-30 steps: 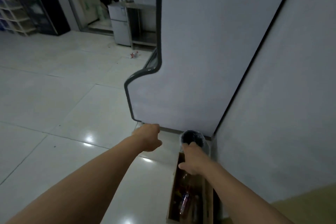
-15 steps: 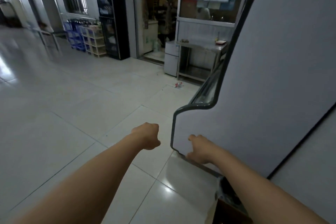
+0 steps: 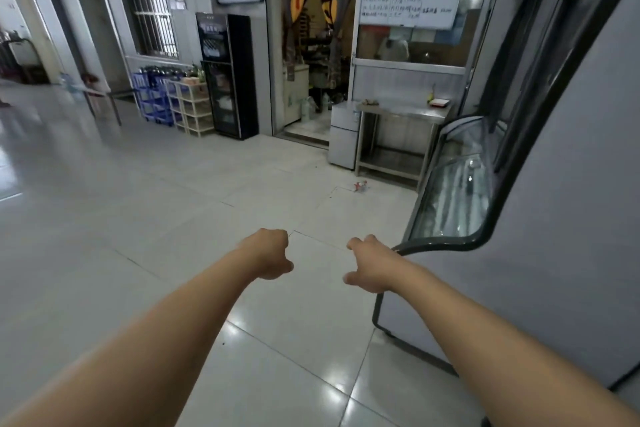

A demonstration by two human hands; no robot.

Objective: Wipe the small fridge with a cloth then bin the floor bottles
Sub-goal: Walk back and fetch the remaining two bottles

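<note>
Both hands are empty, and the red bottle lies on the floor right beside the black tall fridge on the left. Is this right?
Not quite. In the head view the red bottle lies on the floor in front of the steel table, beside the small fridge, far from the black tall fridge. The left hand and right hand are indeed empty.

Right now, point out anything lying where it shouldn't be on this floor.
One thing: a small red-and-white piece of litter lies on the tiles in front of the steel table, right of the small fridge. Too blurred to tell whether it is a bottle.
</note>
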